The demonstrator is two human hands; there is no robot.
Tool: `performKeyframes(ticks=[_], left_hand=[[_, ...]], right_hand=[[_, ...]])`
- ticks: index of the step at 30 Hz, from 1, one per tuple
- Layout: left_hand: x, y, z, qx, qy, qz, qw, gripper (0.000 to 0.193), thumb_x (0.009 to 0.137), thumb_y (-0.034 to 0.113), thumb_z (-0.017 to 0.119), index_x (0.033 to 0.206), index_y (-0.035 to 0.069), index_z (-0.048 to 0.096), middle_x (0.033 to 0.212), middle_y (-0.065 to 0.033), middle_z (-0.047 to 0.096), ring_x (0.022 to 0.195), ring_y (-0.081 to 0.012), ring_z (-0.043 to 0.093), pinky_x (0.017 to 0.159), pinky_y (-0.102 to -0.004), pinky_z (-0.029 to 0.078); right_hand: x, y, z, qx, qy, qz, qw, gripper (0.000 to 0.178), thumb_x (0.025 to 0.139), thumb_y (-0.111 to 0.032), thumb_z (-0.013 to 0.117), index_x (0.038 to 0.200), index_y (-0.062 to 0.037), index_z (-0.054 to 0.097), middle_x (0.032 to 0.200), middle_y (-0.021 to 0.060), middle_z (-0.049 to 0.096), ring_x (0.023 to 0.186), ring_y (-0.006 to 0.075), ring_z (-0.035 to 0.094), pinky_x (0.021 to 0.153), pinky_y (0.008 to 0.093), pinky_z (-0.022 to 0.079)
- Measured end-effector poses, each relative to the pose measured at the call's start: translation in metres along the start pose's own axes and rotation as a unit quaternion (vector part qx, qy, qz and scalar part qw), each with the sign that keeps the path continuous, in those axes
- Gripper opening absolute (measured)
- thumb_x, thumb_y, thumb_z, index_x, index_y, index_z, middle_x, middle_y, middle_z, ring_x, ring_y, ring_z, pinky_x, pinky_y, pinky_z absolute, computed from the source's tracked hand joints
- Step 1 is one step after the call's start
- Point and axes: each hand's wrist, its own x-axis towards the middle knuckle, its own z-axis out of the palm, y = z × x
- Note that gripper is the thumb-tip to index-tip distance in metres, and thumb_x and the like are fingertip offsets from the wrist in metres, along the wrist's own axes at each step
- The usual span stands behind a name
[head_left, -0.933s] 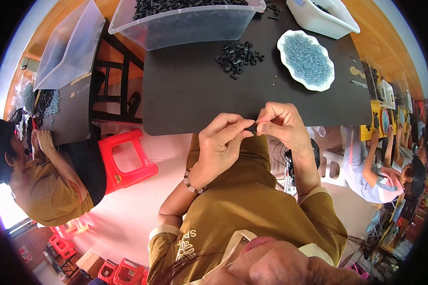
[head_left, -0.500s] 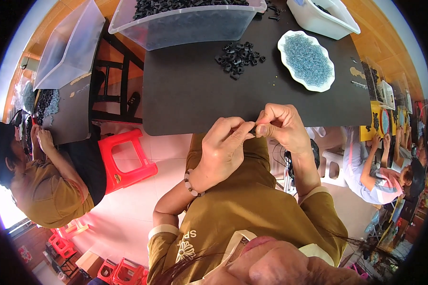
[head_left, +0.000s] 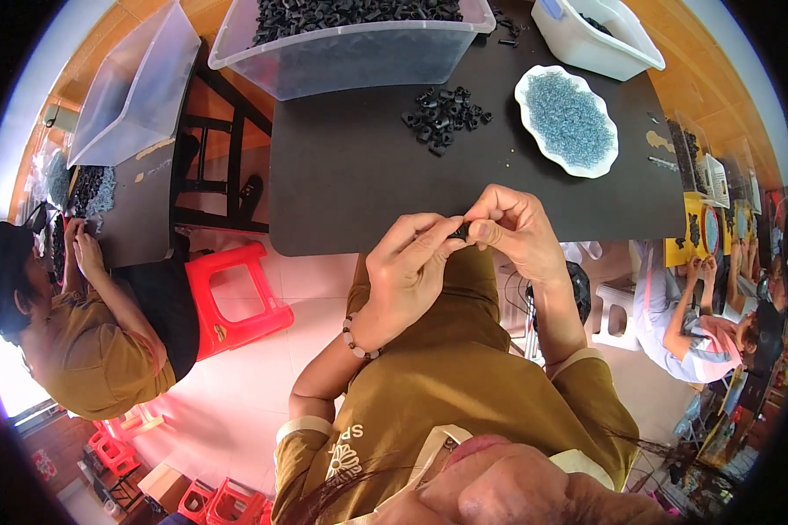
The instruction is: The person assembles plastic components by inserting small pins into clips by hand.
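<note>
My left hand (head_left: 409, 265), with a beaded bracelet on its wrist, pinches a small black plastic part (head_left: 460, 231) between thumb and fingers at the table's near edge. My right hand (head_left: 518, 234) meets it there, thumb and forefinger pressed together against the part's right side. Whatever lies between those right fingertips is too small to make out. Beyond my hands, a loose pile of similar black parts (head_left: 445, 118) lies on the dark table (head_left: 341, 175). To its right, a white scalloped dish (head_left: 527, 112) holds many tiny clear bluish pieces (head_left: 569, 121).
At the back stands a large clear bin (head_left: 359, 66) full of black parts, with a white tub (head_left: 600, 44) to its right. A red stool (head_left: 236, 297) is left of me. One co-worker (head_left: 96, 341) sits at the left table; others (head_left: 700, 341) work at right.
My hands stay together, and the black part shows more between my fingertips. The right fingers have shifted slightly. The table and its contents sit a little lower in view.
</note>
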Motion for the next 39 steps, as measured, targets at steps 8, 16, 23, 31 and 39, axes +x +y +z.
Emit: performKeyframes(ticks=[8,16,23,31,39], left_hand=[[0.006,-0.006,0.005,-0.071,0.024,0.022,0.997,0.031,0.079,-0.003,0.079,0.109,0.004,0.075,0.103,-0.0092,0.065,0.079,-0.0150,0.067,0.065,-0.0256,0.055],[0.002,-0.001,0.011,-0.072,-0.012,-0.007,0.997,0.033,0.076,0.001,0.082,0.109,0.004,0.075,0.110,-0.0102,0.062,0.090,-0.0194,0.064,0.076,-0.0312,0.056],[0.006,0.004,0.005,-0.029,-0.067,0.016,0.997,0.032,0.076,-0.004,0.078,0.107,0.001,0.073,0.106,-0.0104,0.064,0.088,-0.0236,0.064,0.074,-0.0330,0.056],[0.006,0.013,0.001,-0.003,-0.094,0.017,0.995,0.030,0.076,-0.004,0.077,0.105,0.001,0.072,0.106,-0.0090,0.064,0.088,-0.0237,0.063,0.074,-0.0337,0.056],[0.007,0.010,0.003,0.026,-0.046,0.013,0.999,0.028,0.076,-0.002,0.078,0.103,0.001,0.073,0.105,-0.0089,0.064,0.089,-0.0239,0.064,0.072,-0.0342,0.056]], right_hand=[[-0.006,0.014,-0.006,0.086,-0.027,0.020,0.996,0.045,0.101,-0.043,0.058,0.112,0.0002,0.065,0.096,0.0042,0.065,0.083,0.0083,0.061,0.075,0.0234,0.049],[-0.014,0.031,-0.004,0.226,-0.056,0.050,0.971,0.051,0.102,-0.044,0.053,0.118,0.0033,0.064,0.102,0.0067,0.068,0.087,0.0114,0.063,0.082,0.0281,0.051],[-0.015,0.038,-0.009,0.261,-0.051,0.058,0.962,0.044,0.101,-0.038,0.058,0.117,0.0032,0.066,0.108,0.0104,0.070,0.096,0.0167,0.067,0.088,0.0312,0.052],[-0.019,0.040,-0.005,0.281,-0.064,0.053,0.956,0.043,0.100,-0.033,0.060,0.115,0.0075,0.066,0.108,0.0146,0.071,0.101,0.0217,0.068,0.095,0.0352,0.052],[-0.019,0.031,-0.001,0.205,-0.012,0.044,0.978,0.058,0.101,-0.046,0.053,0.116,0.0083,0.064,0.100,0.0132,0.072,0.091,0.0184,0.070,0.085,0.0302,0.056]])
